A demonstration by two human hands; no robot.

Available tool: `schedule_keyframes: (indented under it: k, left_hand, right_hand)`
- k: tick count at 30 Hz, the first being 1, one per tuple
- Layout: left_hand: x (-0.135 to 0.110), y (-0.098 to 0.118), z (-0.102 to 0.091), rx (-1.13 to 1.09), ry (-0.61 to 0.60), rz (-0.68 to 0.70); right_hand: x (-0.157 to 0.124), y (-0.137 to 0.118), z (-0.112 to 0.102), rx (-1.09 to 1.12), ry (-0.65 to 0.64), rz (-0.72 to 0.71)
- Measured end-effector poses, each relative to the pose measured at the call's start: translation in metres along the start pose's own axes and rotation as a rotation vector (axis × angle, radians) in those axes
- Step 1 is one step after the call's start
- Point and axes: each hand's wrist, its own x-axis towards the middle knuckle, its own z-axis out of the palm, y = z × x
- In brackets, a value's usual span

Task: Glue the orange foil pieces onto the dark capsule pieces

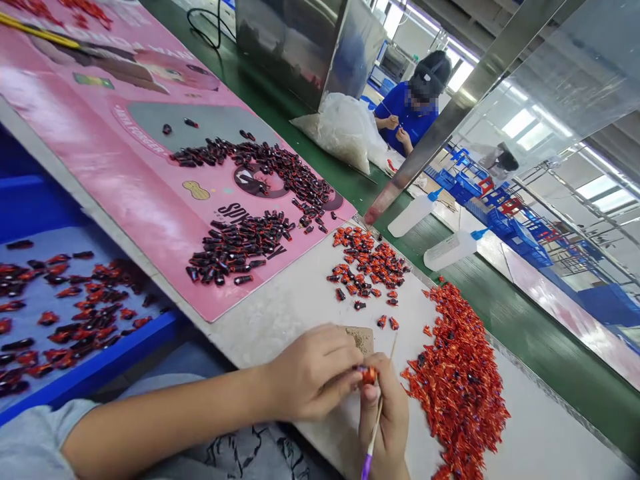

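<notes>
My left hand (320, 373) and my right hand (387, 413) meet over the near part of the light work surface. Fingertips of both pinch a small red-and-black piece (369, 375), partly hidden by the fingers. A thin wooden stick (376, 423) with a purple section lies across my right hand, held in its closed fingers. Just beyond the fingers is a speckled brown block (361, 339). To the right spreads a big heap of small red pieces (465, 380). Farther off lie loose red-and-black pieces (370, 260).
On a pink printed mat (165, 247) lie piles of black pieces (240, 243) and a yellow-handled tool (40, 31). A blue tray (100, 360) of pieces stands at left. White bottles (453, 250), a plastic bag (345, 133) and a metal post (440, 123) stand beyond; a person (413, 107) sits opposite.
</notes>
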Motion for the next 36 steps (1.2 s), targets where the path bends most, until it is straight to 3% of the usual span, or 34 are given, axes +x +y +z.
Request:
schedule_keyframes:
  k: [4, 7, 10, 13, 17, 19, 22, 24, 27, 29, 31, 34, 36]
  left_hand:
    - [0.03, -0.029, 0.0, 0.512, -0.325, -0.27]
    - [0.056, -0.043, -0.002, 0.599, -0.394, -0.34]
    - [0.064, -0.045, -0.021, 0.657, -0.445, -0.381]
    - [0.05, -0.04, -0.057, 0.74, -0.467, -0.472]
    - [0.011, -0.039, -0.098, 0.921, -0.536, -0.639]
    - [-0.008, -0.043, -0.106, 0.918, -0.561, -0.667]
    - [-0.03, -0.052, -0.107, 0.861, -0.578, -0.628]
    - [-0.041, -0.058, -0.105, 0.835, -0.495, -0.543]
    - [-0.046, -0.059, -0.098, 0.639, -0.208, -0.374]
    - [-0.043, -0.052, -0.087, 0.36, -0.029, -0.357]
    - [-0.036, -0.038, -0.069, -0.007, 0.075, -0.452]
    - [-0.026, -0.019, -0.037, -0.638, 0.155, -0.695]
    - [-0.022, -0.011, -0.019, -0.938, 0.223, -0.867]
  right_hand:
    - [-0.001, 0.008, -0.003, -0.07, 0.067, 0.094]
    - [-0.001, 0.007, -0.005, -0.039, 0.169, 0.187]
    - [0.002, 0.012, -0.006, -0.028, 0.141, 0.209]
    - [0.007, 0.023, -0.008, 0.049, 0.145, 0.225]
    - [0.008, 0.031, -0.012, 0.094, 0.285, 0.18]
    - [0.007, 0.026, -0.014, 0.011, 0.29, 0.2]
    - [0.009, 0.015, -0.013, -0.077, 0.15, 0.229]
    - [0.013, 0.011, -0.012, -0.125, 0.092, 0.197]
    - [0.019, 0.012, -0.009, -0.185, 0.027, 0.155]
    - [0.021, 0.014, -0.008, -0.19, -0.029, 0.153]
    - [0.022, 0.014, -0.008, -0.208, -0.049, 0.154]
    - [0.022, 0.012, -0.009, -0.234, -0.064, 0.132]
    - [0.022, 0.011, -0.011, -0.216, -0.11, 0.112]
